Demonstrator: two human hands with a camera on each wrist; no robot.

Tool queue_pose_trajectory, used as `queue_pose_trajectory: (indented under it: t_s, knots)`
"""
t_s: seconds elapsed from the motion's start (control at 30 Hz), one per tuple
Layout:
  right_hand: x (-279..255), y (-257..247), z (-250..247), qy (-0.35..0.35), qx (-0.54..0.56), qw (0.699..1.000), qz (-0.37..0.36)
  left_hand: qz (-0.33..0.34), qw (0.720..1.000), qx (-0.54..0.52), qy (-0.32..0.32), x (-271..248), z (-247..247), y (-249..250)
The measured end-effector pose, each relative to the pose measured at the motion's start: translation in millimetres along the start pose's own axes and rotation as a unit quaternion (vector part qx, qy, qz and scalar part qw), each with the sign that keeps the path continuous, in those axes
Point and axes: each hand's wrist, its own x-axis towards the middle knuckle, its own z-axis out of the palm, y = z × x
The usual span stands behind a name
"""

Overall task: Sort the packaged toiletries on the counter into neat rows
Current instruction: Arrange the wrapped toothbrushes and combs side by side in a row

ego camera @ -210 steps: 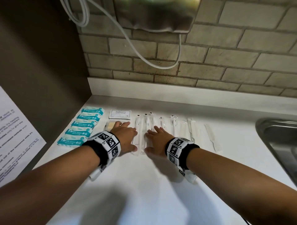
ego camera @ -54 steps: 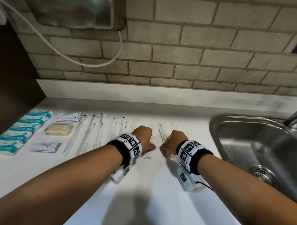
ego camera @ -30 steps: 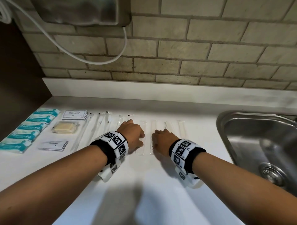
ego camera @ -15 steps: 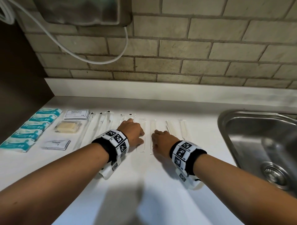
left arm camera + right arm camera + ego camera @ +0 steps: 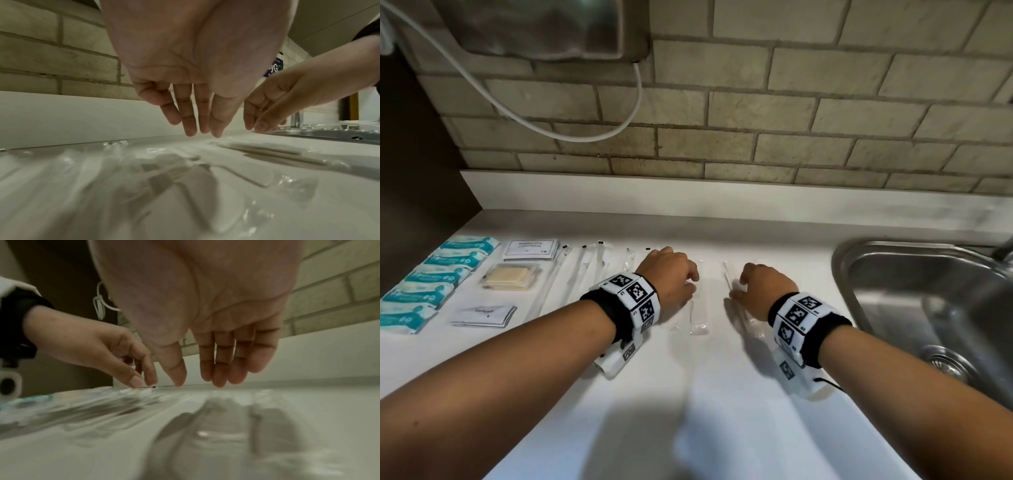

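Several long clear packets [image 5: 700,308] lie side by side on the white counter [image 5: 722,394]. My left hand [image 5: 674,274] rests fingertips-down on the packets at the row's middle; in the left wrist view its fingers [image 5: 191,128] are straight and touch the plastic. My right hand [image 5: 762,287] is a little to the right, straight fingers [image 5: 220,378] touching down on a clear packet [image 5: 750,318] holding a thin stick. Neither hand grips anything. To the left lie teal packets [image 5: 438,277], white sachets [image 5: 530,248], a soap bar [image 5: 512,277] and a small white sachet [image 5: 484,313].
A steel sink [image 5: 928,301] is set into the counter just right of my right hand. The brick wall [image 5: 756,120] and white upstand [image 5: 722,195] close the back. A dark panel [image 5: 421,171] bounds the left. A white cable [image 5: 571,133] hangs on the wall.
My hands have moved apart: the right hand has shifted right toward the sink. The left hand stays on the middle packets.
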Motion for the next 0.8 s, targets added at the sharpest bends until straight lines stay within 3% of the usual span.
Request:
queue_pose_trajectory:
  t_s: [0.1, 0.33, 0.6, 0.8]
  knots:
    - [-2.2, 15.8, -3.0, -0.069, -0.026, 0.995, 0.061, 0.033, 0.999, -0.008, -0.023, 10.8, 1.7, 22.5]
    - [-7.7, 32.8, -4.6, -0.064, 0.031, 0.987, 0.146, 0.096, 0.991, -0.002, -0.096, 25.0, 20.6, 65.9]
    - [-20.7, 37.0, -8.8, -0.051, 0.056, 0.989, 0.126, 0.147, 0.975, 0.049, -0.162, 7.6, 20.6, 72.9]
    - [-27.5, 25.6, -9.4, -0.07, 0.041, 0.993, 0.088, 0.095, 0.982, 0.038, -0.159, 4.6, 26.1, 77.4]
